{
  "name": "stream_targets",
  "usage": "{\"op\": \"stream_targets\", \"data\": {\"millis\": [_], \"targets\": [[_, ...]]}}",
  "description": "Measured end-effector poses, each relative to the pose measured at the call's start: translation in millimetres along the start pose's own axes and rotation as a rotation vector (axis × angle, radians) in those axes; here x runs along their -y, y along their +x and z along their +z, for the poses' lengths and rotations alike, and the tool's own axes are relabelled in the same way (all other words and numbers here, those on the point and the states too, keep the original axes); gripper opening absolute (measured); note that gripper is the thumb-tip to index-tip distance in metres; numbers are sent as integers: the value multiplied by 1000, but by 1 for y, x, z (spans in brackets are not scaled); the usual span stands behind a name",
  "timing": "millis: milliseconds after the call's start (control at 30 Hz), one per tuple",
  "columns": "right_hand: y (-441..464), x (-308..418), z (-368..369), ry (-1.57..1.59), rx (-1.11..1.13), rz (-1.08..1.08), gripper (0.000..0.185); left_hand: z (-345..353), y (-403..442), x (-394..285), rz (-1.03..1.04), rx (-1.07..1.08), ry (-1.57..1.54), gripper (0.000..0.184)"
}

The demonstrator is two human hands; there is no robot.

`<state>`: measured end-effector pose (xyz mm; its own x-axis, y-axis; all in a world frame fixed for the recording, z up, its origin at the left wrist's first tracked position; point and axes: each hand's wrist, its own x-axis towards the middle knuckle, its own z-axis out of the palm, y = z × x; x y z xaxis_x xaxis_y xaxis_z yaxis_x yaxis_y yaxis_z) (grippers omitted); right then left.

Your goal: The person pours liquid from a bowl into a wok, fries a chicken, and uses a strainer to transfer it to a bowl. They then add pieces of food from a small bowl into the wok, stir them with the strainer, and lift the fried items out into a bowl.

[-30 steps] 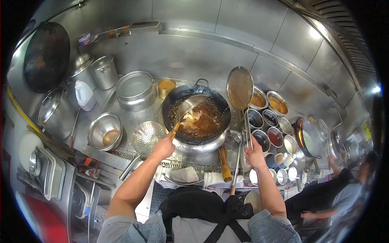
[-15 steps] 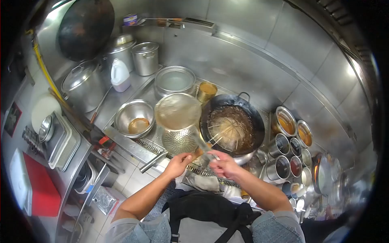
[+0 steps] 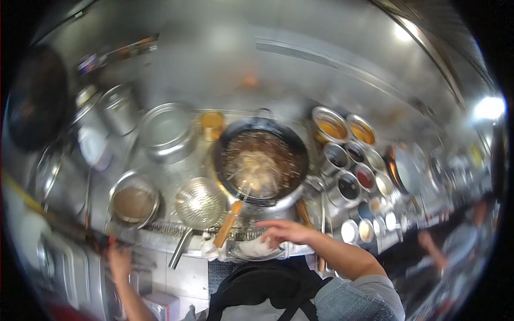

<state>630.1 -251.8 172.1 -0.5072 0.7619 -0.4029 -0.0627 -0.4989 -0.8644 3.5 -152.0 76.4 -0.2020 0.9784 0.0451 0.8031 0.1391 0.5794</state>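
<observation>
My right hand point(image 3: 286, 233) hovers over the white cloth point(image 3: 256, 247) at the stove's front edge, fingers spread and nothing in them. Just left of it is the wooden handle point(image 3: 228, 224) of the wire strainer point(image 3: 259, 171), whose basket lies in the wok point(image 3: 300, 147) of bubbling brown oil. Down at the left, my left hand point(image 3: 119, 260) is blurred beside the counter's red items; its fingers and anything in them are unclear. The fine mesh skimmer point(image 3: 134, 204) now rests over the metal bowl point(image 3: 156, 206). A perforated ladle point(image 3: 201, 203) lies between bowl and wok.
Sauce pots point(image 3: 348, 184) stand right of the wok. A large lidded pot point(image 3: 167, 128) and a yellow can point(image 3: 212, 124) are behind at left. A second wok point(image 3: 408, 170) with flame at its side is farther right. A co-worker point(image 3: 455, 246) stands at the lower right.
The mesh skimmer has gone from between my hands to the bowl at left. My left hand has moved far left and down. My right hand has opened, and the view has swung right.
</observation>
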Motion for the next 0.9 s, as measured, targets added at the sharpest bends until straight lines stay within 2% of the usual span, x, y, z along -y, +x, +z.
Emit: {"op": "stream_targets", "data": {"millis": [67,133,167,200,267,333,367,400,467,533,600,667,733,800,833,900], "targets": [[-90,-43,-36,130,-399,-114,55,-62,-11,-98,-31,-104,-409,49],[-178,-90,-41,154,-915,-181,49,-70,-20,-211,345,-284,-466,45],[-216,-109,-30,241,-1153,-203,44,-64,-20,-246,475,-111,-469,44],[-249,-129,-13,337,-1397,-228,39,-42,-21,-281,580,157,-629,45],[-295,-190,14,496,-1731,-259,31,2,-20,-325,517,934,-641,47],[-319,-218,60,587,-1858,-299,26,60,-42,-372,812,1285,-307,49],[-327,-233,77,570,-1932,-255,26,82,-59,-397,950,1369,-192,49],[-335,-250,95,587,-1940,-324,27,101,-81,-421,1094,1442,-79,48],[-347,-262,137,620,-2061,-410,24,143,-123,-458,1209,1595,-22,45],[-367,-275,184,659,-2160,-498,20,174,-180,-491,1323,1586,-168,43],[-392,-302,237,705,-2319,-562,20,186,-257,-516,1170,1765,-404,38],[-414,-331,303,747,-2541,-612,18,200,-334,-530,1159,1890,-646,36],[-424,-371,371,879,-2754,-799,15,204,-398,-537,1186,1974,-649,32],[-421,-408,440,1046,-2945,-849,15,200,-453,-535,1279,2112,-612,30],[-418,-429,474,1101,-3033,-828,16,202,-476,-532,1355,2163,-620,31],[-408,-459,542,1181,-3262,-720,16,198,-520,-523,1377,2212,-604,30]]}}
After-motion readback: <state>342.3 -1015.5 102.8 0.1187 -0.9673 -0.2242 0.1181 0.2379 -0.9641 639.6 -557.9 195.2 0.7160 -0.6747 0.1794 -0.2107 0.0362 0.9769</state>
